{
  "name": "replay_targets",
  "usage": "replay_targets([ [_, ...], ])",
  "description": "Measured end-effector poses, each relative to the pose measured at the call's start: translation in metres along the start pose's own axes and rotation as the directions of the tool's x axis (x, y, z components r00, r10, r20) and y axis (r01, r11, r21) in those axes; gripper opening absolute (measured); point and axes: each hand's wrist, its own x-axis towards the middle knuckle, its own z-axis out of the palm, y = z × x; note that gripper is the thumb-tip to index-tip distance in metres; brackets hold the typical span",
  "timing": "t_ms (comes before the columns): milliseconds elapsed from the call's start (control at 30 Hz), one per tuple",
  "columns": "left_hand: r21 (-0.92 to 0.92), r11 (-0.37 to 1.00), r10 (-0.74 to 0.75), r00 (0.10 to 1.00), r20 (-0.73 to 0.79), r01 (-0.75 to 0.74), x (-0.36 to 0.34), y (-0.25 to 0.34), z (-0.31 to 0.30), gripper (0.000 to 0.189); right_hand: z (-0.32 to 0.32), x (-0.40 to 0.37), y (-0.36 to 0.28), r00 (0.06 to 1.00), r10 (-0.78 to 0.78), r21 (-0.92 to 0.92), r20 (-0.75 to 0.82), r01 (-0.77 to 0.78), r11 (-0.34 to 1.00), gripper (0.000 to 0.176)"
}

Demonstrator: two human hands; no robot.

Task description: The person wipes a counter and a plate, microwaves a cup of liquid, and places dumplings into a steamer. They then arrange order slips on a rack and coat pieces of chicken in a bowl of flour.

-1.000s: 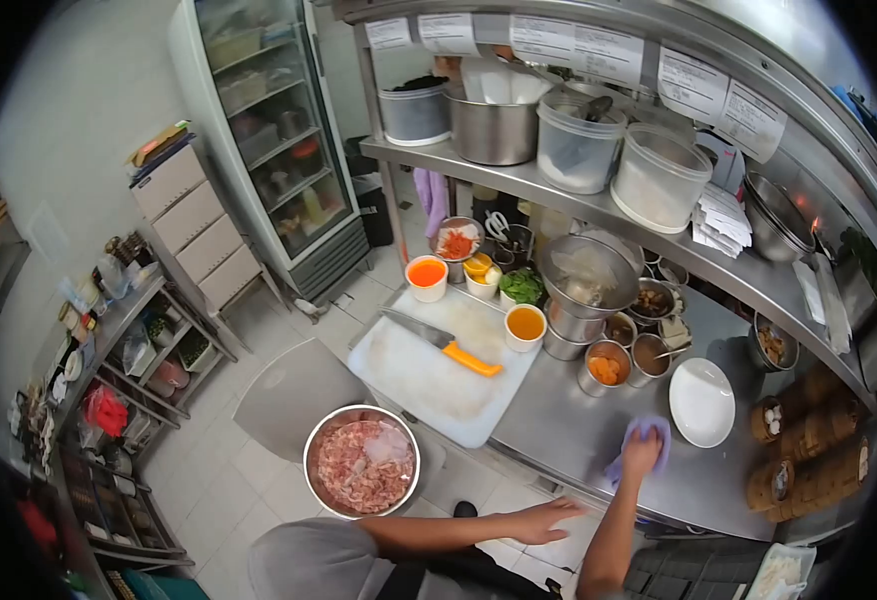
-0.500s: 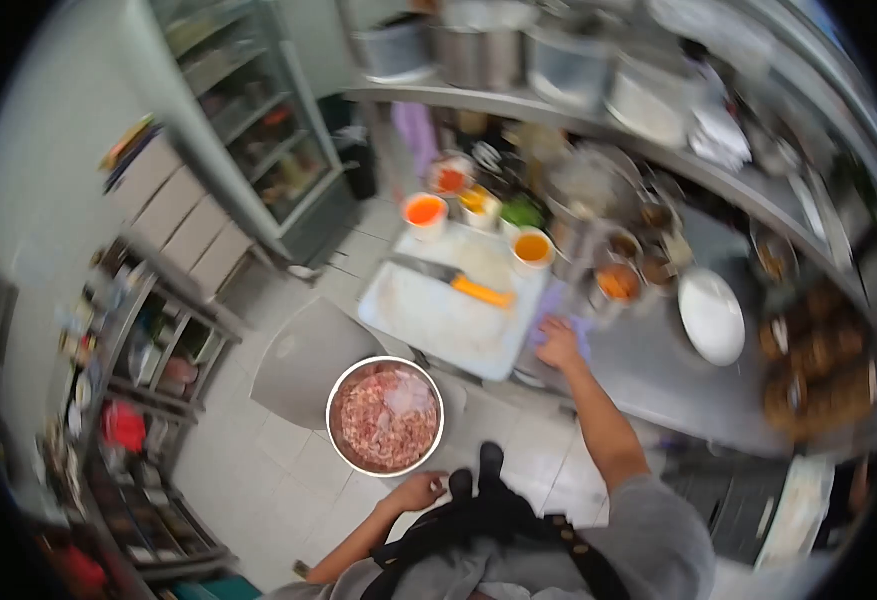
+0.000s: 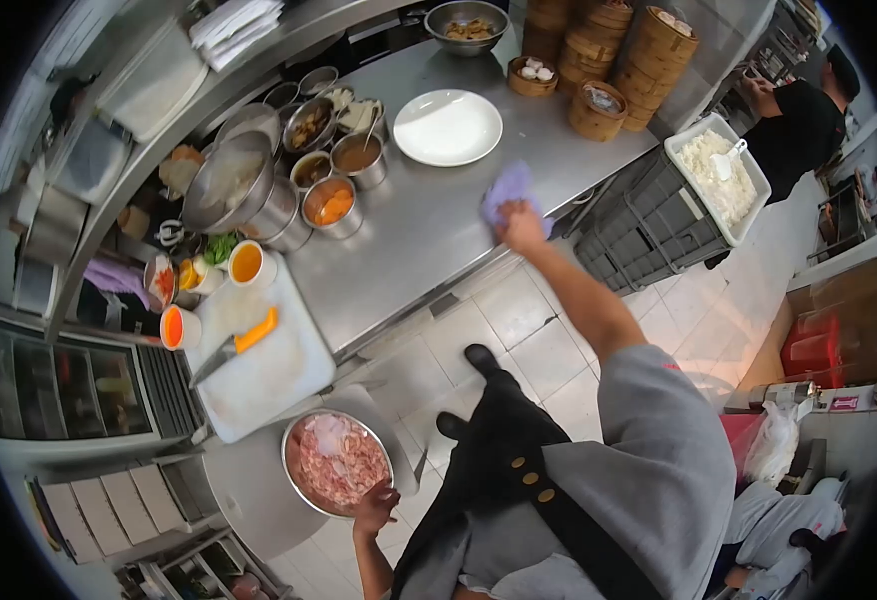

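My right hand (image 3: pixel 521 224) presses a crumpled purple cloth (image 3: pixel 511 187) onto the steel counter (image 3: pixel 419 225) near its front edge, fingers closed on it. A white oval plate (image 3: pixel 448 127) lies just beyond the cloth. Low in the view, my left hand (image 3: pixel 375 508) hangs at the rim of a steel bowl (image 3: pixel 289 462) of raw chopped meat (image 3: pixel 337 462). Its fingers are loosely bent and apart, with nothing in them. To the left, a yellow-handled knife (image 3: pixel 236 345) rests on a white cutting board (image 3: pixel 269 375).
Steel containers of ingredients (image 3: pixel 333 207) and an orange-filled cup (image 3: pixel 247 262) line the counter's back. Bamboo steamers (image 3: pixel 656 62) stack at the far end, beside a tub of white food (image 3: pixel 719 180) on grey crates (image 3: pixel 644 225). A person in black (image 3: pixel 799 125) stands beyond; another in grey (image 3: pixel 784 525) is lower right.
My view has swung right along the counter. My right hand has moved with the purple cloth from beside the cutting board to past the white plate. My left hand now overlaps the meat bowl's rim.
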Motion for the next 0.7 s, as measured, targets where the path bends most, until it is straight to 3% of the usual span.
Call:
replay_targets([
  [33, 0.059, 0.992, 0.108, 0.991, 0.072, -0.113, 0.016, 0.019, 0.005, 0.047, 0.005, 0.001, -0.004, 0.996, -0.093, 0.059, -0.018, 0.094, 0.994, 0.037],
  [67, 0.105, 0.968, 0.212, 0.966, 0.145, -0.228, 0.032, 0.043, 0.014, 0.047, -0.007, 0.010, -0.015, 0.996, 0.012, 0.197, -0.087, 0.005, 0.980, 0.037],
  [100, 0.194, 0.912, 0.329, 0.927, 0.181, -0.362, 0.037, 0.088, 0.025, 0.048, -0.016, 0.033, -0.009, 0.995, 0.008, 0.209, -0.100, 0.013, 0.978, 0.037],
  [133, 0.281, 0.831, 0.429, 0.874, 0.228, -0.481, 0.041, 0.137, 0.039, 0.048, -0.023, 0.059, 0.002, 0.954, 0.145, 0.231, -0.261, -0.084, 0.969, 0.037],
  [167, 0.147, 0.861, 0.452, 0.864, 0.219, -0.488, 0.056, 0.168, 0.055, 0.048, -0.030, 0.084, 0.016, 0.872, 0.280, 0.269, -0.401, -0.180, 0.946, 0.037],
  [200, 0.004, 0.872, 0.478, 0.854, 0.206, -0.490, 0.073, 0.198, 0.076, 0.048, -0.046, 0.117, 0.035, 0.877, 0.246, 0.230, -0.413, -0.161, 0.960, 0.037],
  [267, -0.091, 0.880, 0.473, 0.848, 0.241, -0.465, 0.104, 0.270, 0.122, 0.047, -0.056, 0.170, 0.071, 0.880, 0.197, 0.207, -0.432, -0.116, 0.971, 0.037],
  [333, -0.141, 0.859, 0.512, 0.814, 0.275, -0.492, 0.141, 0.344, 0.173, 0.053, -0.045, 0.220, 0.113, 0.985, 0.022, 0.036, -0.172, -0.016, 0.999, 0.032],
  [367, -0.145, 0.850, 0.527, 0.811, 0.254, -0.507, 0.166, 0.376, 0.198, 0.053, -0.026, 0.235, 0.146, 0.988, -0.117, -0.066, 0.096, 0.123, 0.990, 0.031],
  [400, -0.224, 0.844, 0.525, 0.838, 0.149, -0.488, 0.196, 0.404, 0.215, 0.057, -0.004, 0.237, 0.172, 0.905, -0.213, -0.126, 0.368, 0.275, 0.953, 0.030],
  [467, -0.265, 0.848, 0.486, 0.873, 0.041, -0.459, 0.248, 0.448, 0.218, 0.060, -0.023, 0.217, 0.190, 0.721, -0.263, -0.033, 0.642, 0.368, 0.929, 0.031],
  [533, -0.461, 0.780, 0.414, 0.901, -0.130, -0.425, 0.299, 0.490, 0.225, 0.058, -0.078, 0.219, 0.194, 0.740, -0.255, 0.238, 0.622, 0.132, 0.962, 0.035],
  [567, -0.461, 0.770, 0.420, 0.895, -0.152, -0.440, 0.317, 0.511, 0.225, 0.058, -0.094, 0.239, 0.188, 0.740, -0.277, 0.249, 0.613, 0.152, 0.957, 0.035],
  [600, -0.558, 0.736, 0.404, 0.910, -0.092, -0.383, 0.329, 0.528, 0.223, 0.055, -0.106, 0.260, 0.171, 0.889, -0.195, 0.301, 0.415, 0.068, 0.951, 0.035],
  [633, -0.641, 0.695, 0.401, 0.916, -0.031, -0.326, 0.342, 0.544, 0.218, 0.051, -0.109, 0.282, 0.151, 0.978, -0.076, 0.377, 0.194, -0.003, 0.926, 0.036],
  [667, -0.621, 0.653, 0.430, 0.887, -0.166, -0.433, 0.358, 0.547, 0.225, 0.046, -0.101, 0.307, 0.130, 0.996, -0.081, 0.397, 0.042, 0.058, 0.916, 0.034],
  [700, -0.612, 0.646, 0.440, 0.878, -0.188, -0.456, 0.363, 0.547, 0.231, 0.046, -0.088, 0.333, 0.112, 0.991, -0.079, 0.408, -0.110, 0.118, 0.905, 0.031],
])
